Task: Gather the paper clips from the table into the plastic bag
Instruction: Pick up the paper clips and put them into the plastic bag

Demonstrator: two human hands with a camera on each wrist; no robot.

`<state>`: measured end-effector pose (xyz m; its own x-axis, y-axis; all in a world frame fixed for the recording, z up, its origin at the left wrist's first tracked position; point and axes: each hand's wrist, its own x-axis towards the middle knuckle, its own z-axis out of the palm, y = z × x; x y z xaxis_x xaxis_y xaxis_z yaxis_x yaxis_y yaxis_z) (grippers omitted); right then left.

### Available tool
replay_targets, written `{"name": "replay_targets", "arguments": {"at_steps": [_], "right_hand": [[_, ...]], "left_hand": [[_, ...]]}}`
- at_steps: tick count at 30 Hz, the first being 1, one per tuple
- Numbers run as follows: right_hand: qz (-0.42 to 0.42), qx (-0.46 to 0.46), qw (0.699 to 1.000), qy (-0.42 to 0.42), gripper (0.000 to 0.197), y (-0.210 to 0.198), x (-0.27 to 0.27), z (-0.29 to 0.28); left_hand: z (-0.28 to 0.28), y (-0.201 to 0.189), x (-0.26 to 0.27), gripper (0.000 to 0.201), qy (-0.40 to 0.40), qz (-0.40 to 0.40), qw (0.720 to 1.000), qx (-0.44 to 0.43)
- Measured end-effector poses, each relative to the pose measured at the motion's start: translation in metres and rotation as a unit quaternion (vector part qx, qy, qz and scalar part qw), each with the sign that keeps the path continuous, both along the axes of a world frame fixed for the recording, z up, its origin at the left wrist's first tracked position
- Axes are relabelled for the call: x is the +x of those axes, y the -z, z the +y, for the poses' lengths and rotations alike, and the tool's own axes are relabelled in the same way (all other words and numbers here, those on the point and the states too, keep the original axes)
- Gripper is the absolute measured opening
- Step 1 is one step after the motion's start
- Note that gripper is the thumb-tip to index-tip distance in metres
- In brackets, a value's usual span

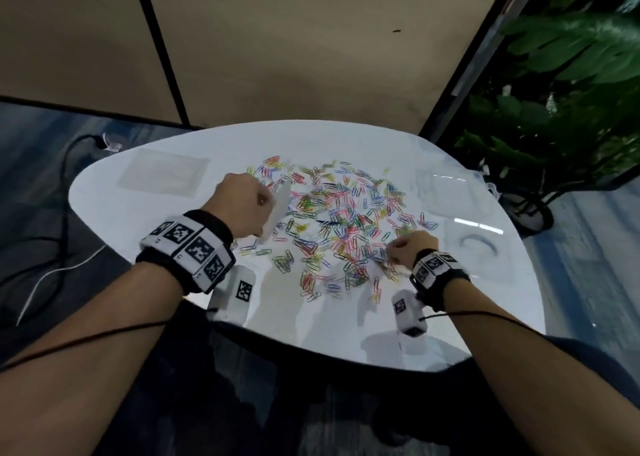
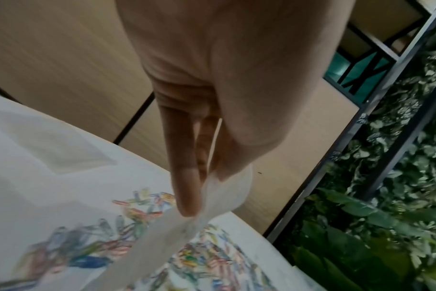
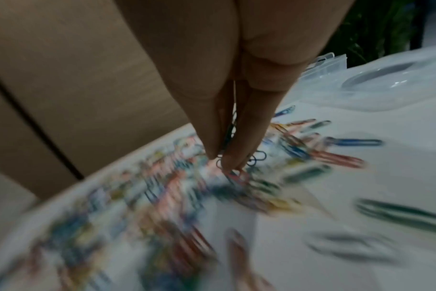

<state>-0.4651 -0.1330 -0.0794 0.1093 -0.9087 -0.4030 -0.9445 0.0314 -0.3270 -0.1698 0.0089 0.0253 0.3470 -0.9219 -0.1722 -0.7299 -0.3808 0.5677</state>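
A flat clear sheet (image 1: 162, 175) lay on the far left of the white surface (image 1: 485, 317). Clear plastic cases (image 1: 460, 196) sat at its right edge. Leafy green plants (image 1: 561, 85) stood beyond, and a black cable (image 1: 65, 164) crossed the floor.

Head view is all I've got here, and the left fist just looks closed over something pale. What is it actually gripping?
Observer: The left hand pinches the clear plastic bag at its edge, between thumb and fingers; the bag hangs down over the clips.
Operator: And the right hand, has it got any clips yet?
Observer: Yes. The right hand pinches a few paper clips between its fingertips, just above the pile.
Operator: Anything beside that hand I should know about?
Observer: More clear plastic packaging lies on the table past the pile, apart from the fingers.
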Motion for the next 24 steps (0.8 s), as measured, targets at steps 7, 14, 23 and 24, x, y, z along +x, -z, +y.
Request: {"name": "replay_targets", "arguments": {"at_steps": [7,14,23,24], "right_hand": [[-0.584,0.154,0.788,0.122,0.016,-0.103,0.049,0.011],[-0.564,0.12,0.813,0.08,0.009,-0.087,0.072,0.029],[-0.301,-0.021,0.95,-0.081,0.011,-0.095,0.065,0.019],[-0.264,-0.039,0.955,-0.129,0.01,-0.098,0.066,0.02]], "left_hand": [[-0.042,-0.002,-0.053,0.027,0.021,0.076,0.997,-0.013],[-0.056,0.0,-0.081,0.028,0.022,0.141,0.988,-0.057],[-0.058,-0.002,-0.087,0.024,0.048,0.176,0.981,-0.065],[-0.057,-0.001,-0.087,0.025,0.053,0.168,0.982,-0.062]]}}
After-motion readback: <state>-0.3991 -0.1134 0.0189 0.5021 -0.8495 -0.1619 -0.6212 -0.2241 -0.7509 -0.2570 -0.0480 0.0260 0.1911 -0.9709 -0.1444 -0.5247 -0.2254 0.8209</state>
